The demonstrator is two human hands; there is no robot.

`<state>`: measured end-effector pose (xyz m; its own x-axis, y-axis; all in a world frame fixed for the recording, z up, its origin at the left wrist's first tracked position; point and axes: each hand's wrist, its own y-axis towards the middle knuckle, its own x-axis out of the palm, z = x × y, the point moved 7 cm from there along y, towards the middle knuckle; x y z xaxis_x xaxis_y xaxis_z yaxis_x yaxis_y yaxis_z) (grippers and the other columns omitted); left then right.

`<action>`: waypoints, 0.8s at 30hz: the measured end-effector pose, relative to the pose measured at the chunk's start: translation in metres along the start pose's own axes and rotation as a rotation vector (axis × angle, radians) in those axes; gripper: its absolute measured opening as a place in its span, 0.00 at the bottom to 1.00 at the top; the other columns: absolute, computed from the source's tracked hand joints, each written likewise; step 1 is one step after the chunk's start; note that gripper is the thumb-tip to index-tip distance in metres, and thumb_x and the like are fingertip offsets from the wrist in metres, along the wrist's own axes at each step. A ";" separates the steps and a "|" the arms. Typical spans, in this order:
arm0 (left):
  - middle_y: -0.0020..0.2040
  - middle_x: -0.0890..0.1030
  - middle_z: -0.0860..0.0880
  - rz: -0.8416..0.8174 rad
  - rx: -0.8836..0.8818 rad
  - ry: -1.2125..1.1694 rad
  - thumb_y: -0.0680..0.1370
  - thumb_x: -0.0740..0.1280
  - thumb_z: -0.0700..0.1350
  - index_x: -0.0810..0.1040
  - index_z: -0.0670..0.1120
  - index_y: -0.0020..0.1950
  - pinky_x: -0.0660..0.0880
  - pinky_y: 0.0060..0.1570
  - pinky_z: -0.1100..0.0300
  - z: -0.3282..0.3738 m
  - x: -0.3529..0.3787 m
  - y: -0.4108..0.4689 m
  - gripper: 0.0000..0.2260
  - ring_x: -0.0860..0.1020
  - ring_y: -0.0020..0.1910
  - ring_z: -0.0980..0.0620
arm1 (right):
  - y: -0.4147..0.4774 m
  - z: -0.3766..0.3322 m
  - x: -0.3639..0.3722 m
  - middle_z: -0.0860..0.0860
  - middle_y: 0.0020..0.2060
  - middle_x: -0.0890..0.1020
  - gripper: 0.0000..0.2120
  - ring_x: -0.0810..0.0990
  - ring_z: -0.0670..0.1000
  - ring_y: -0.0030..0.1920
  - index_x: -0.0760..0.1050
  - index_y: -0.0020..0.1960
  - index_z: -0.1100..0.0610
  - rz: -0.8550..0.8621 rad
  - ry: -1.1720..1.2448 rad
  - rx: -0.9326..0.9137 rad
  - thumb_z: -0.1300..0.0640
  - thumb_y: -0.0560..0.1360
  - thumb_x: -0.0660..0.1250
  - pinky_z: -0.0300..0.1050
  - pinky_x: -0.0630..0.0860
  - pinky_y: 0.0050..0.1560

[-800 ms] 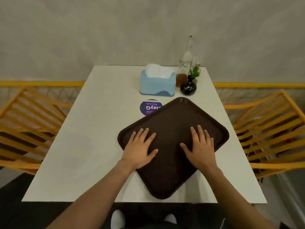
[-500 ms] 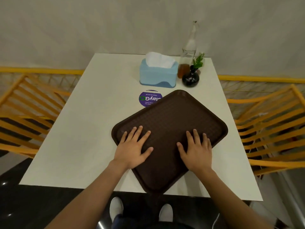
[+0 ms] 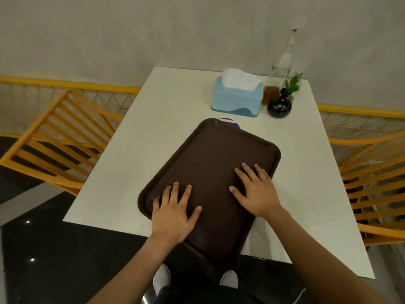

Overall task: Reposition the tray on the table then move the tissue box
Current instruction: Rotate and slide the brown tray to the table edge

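A dark brown tray (image 3: 210,154) lies askew on the white table (image 3: 157,119), its near corner hanging over the table's front edge. My left hand (image 3: 175,213) presses flat on the tray's near left part, fingers spread. My right hand (image 3: 256,189) lies flat on its right part, fingers spread. A light blue tissue box (image 3: 236,96) with white tissue sticking out stands at the far side of the table, apart from the tray.
A clear glass bottle (image 3: 282,62), an amber glass (image 3: 270,95) and a small black vase (image 3: 280,105) with a green sprig stand right of the tissue box. A purple round sticker (image 3: 232,123) peeks out under the tray's far edge. Orange slatted chairs (image 3: 59,137) flank the table.
The tray has turned clockwise under my flat hands and slid over the purple sticker, with its near corner now past the table edge. The view has shifted left and tilted.
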<state>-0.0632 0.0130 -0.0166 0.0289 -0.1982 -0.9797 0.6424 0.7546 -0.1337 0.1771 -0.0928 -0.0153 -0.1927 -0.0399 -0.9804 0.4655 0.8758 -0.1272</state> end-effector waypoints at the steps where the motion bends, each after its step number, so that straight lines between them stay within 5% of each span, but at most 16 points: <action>1: 0.82 0.58 0.47 -0.007 -0.007 0.006 0.77 0.43 0.73 0.53 0.60 0.81 0.59 0.74 0.39 -0.006 -0.002 -0.001 0.35 0.57 0.80 0.43 | 0.005 -0.006 0.000 0.49 0.81 0.57 0.38 0.52 0.59 0.80 0.58 0.81 0.45 -0.008 -0.002 -0.024 0.27 0.77 0.42 0.55 0.45 0.78; 6: 0.81 0.60 0.48 -0.063 -0.017 0.023 0.77 0.49 0.70 0.55 0.58 0.81 0.65 0.70 0.40 -0.040 -0.016 -0.001 0.34 0.60 0.78 0.43 | 0.032 -0.041 -0.009 0.50 0.76 0.69 0.27 0.59 0.55 0.78 0.71 0.74 0.50 0.068 0.041 -0.147 0.37 0.82 0.53 0.53 0.45 0.79; 10: 0.72 0.72 0.50 -0.005 0.050 -0.130 0.80 0.59 0.61 0.68 0.54 0.76 0.74 0.64 0.48 -0.071 -0.041 0.013 0.26 0.71 0.69 0.46 | 0.031 -0.051 -0.036 0.54 0.67 0.78 0.14 0.73 0.58 0.67 0.82 0.62 0.56 0.392 0.201 -0.041 0.52 0.81 0.66 0.58 0.70 0.69; 15: 0.65 0.75 0.46 0.196 -0.001 -0.207 0.81 0.62 0.52 0.70 0.49 0.75 0.79 0.53 0.51 -0.120 -0.071 0.043 0.22 0.75 0.61 0.46 | -0.010 -0.047 -0.037 0.54 0.62 0.75 0.17 0.75 0.55 0.60 0.73 0.69 0.53 0.528 0.402 0.329 0.50 0.82 0.63 0.47 0.74 0.55; 19: 0.66 0.76 0.44 0.131 -0.033 -0.216 0.84 0.57 0.53 0.64 0.48 0.78 0.79 0.53 0.48 -0.137 -0.062 0.067 0.23 0.77 0.61 0.43 | -0.036 -0.056 -0.016 0.58 0.64 0.75 0.25 0.79 0.61 0.58 0.63 0.76 0.55 0.424 0.363 0.509 0.47 0.83 0.59 0.59 0.76 0.55; 24: 0.58 0.83 0.45 0.127 0.023 -0.222 0.85 0.54 0.50 0.61 0.46 0.80 0.78 0.51 0.48 -0.131 -0.043 0.069 0.24 0.80 0.51 0.45 | -0.043 -0.065 -0.002 0.59 0.61 0.80 0.21 0.81 0.64 0.52 0.62 0.77 0.55 0.356 0.258 0.568 0.55 0.85 0.54 0.60 0.73 0.53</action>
<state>-0.1204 0.1552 -0.0035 0.2759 -0.2372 -0.9315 0.6403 0.7681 -0.0059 0.1012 -0.0989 0.0014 -0.1114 0.3780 -0.9191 0.9021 0.4264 0.0660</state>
